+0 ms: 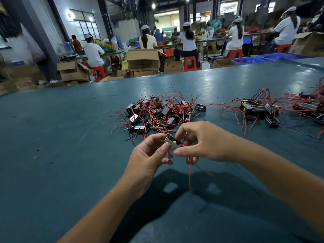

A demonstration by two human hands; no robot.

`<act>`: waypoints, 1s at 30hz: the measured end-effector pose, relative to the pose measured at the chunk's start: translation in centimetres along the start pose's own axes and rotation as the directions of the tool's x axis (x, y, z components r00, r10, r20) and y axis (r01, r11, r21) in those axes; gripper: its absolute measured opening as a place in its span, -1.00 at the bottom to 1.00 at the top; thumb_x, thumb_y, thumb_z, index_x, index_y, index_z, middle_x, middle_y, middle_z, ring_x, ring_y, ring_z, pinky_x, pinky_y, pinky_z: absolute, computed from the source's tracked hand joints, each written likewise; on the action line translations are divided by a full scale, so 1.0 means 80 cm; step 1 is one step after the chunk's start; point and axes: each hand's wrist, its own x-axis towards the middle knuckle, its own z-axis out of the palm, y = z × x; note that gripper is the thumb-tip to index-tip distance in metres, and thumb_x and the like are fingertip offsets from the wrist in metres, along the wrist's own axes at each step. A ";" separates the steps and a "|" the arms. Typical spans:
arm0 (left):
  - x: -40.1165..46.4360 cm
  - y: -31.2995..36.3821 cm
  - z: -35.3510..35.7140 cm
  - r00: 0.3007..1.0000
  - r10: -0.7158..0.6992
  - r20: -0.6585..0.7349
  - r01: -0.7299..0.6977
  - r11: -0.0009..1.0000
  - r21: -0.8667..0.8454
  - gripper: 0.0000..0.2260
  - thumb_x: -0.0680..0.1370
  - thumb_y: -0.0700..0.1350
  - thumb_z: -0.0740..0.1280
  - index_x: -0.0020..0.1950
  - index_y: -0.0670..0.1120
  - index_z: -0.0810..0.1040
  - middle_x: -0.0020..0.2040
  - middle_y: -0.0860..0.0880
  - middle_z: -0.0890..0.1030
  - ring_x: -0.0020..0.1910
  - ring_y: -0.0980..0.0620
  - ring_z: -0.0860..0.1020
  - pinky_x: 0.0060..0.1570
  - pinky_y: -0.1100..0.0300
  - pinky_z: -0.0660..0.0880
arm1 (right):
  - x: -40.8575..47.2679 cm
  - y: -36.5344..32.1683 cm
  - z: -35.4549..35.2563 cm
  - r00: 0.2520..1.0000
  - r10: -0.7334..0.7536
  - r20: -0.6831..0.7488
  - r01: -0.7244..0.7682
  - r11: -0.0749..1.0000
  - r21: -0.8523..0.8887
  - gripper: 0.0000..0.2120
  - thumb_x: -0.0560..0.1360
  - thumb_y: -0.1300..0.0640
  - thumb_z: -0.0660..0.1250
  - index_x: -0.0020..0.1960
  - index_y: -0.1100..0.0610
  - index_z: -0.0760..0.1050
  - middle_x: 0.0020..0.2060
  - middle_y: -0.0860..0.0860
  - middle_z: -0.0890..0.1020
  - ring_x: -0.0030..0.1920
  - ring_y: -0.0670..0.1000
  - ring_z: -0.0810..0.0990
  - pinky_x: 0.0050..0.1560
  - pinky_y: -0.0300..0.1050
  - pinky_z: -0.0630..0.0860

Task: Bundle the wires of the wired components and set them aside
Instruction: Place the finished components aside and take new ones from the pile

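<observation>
We look down on a wide teal table (70,137), its surface glossy, faintly scuffed and dotted with small dark specks, with light glare toward the far edge. Above its near part, both hands meet on one component (172,144), a small black-and-metal block held clear of the surface. The left hand (149,158) curls thumb and fingers round the block's left end; the right hand (198,142) pinches its right side with thumb and curled fingers. Red wires (189,174) hang from under the right hand toward the table, one straight down, another trailing to the right. The hands' shadow falls on the surface below them.

Just beyond the hands lies a pile (157,113) of like components with loose red wires tangled over it. Well apart, at the right, a second heap (259,109) spreads to the frame's edge; whether its wires are bundled we cannot tell.

Past the table's far edge the room is a workshop: open cardboard boxes (142,59) on the floor, red stools (190,63), blue crates (273,57), and seated workers (187,41) in white caps at long benches, their backs to us. Grey pillars, windows and ceiling lamps close the background.
</observation>
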 end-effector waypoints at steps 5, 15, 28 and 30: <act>0.002 0.005 -0.005 0.999 0.030 -0.032 -0.029 0.999 0.032 -0.82 0.42 -0.08 0.50 0.00 0.02 0.67 -0.12 -0.09 0.65 -0.21 -0.01 0.59 -0.24 0.19 0.58 | -0.001 -0.002 -0.011 1.000 0.030 -0.002 -0.030 1.000 0.002 -0.81 0.49 0.19 0.46 0.04 0.15 0.50 -0.34 0.06 0.66 -0.41 -0.01 0.66 -0.42 -0.27 0.49; -0.002 0.011 -0.006 1.000 0.002 -0.024 -0.003 1.000 -0.006 -0.74 0.41 -0.14 0.52 0.01 -0.19 0.55 -0.19 -0.10 0.65 -0.28 0.00 0.62 -0.21 0.24 0.58 | -0.001 -0.004 0.000 0.999 -0.034 -0.038 0.032 0.998 -0.047 -0.84 0.48 0.13 0.47 -0.04 0.14 0.52 -0.40 -0.01 0.66 -0.45 -0.07 0.62 -0.43 -0.30 0.49; 0.000 0.014 -0.003 1.000 -0.002 -0.014 0.002 0.999 -0.032 -0.71 0.37 -0.09 0.51 0.01 -0.15 0.56 -0.20 -0.09 0.63 -0.29 0.01 0.60 -0.21 0.23 0.58 | -0.004 -0.002 0.014 0.997 -0.045 -0.065 0.045 0.999 -0.004 -0.85 0.49 0.16 0.46 -0.05 0.17 0.51 -0.44 -0.01 0.64 -0.46 -0.04 0.62 -0.43 -0.22 0.52; 0.000 0.013 -0.005 1.000 0.000 -0.018 -0.001 0.999 -0.034 -0.72 0.37 -0.09 0.51 0.01 -0.13 0.58 -0.20 -0.09 0.62 -0.28 0.02 0.60 -0.21 0.24 0.58 | -0.004 -0.002 0.019 0.994 -0.059 -0.091 0.057 0.998 -0.017 -0.85 0.49 0.16 0.47 -0.05 0.17 0.51 -0.43 -0.02 0.65 -0.47 -0.05 0.63 -0.43 -0.22 0.53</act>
